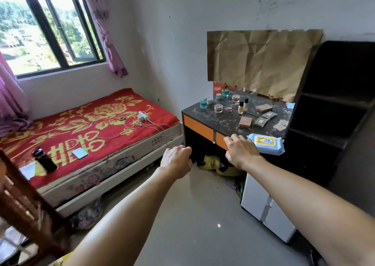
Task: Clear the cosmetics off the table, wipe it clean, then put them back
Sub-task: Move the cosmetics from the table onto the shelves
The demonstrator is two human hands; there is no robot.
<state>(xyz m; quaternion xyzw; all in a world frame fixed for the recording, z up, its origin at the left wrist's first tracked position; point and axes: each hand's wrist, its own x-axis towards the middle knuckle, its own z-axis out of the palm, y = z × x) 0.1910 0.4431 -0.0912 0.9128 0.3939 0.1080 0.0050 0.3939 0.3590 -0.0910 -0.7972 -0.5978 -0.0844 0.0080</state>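
Left hand and right hand hover empty, fingers loosely curled (right just beside the wipes pack).

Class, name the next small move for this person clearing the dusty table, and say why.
Probably reach the left hand to the teal jar at the left end of the table and lift it off. Neither it nor the right hand holds anything, and all cosmetics still stand on the dusty top.
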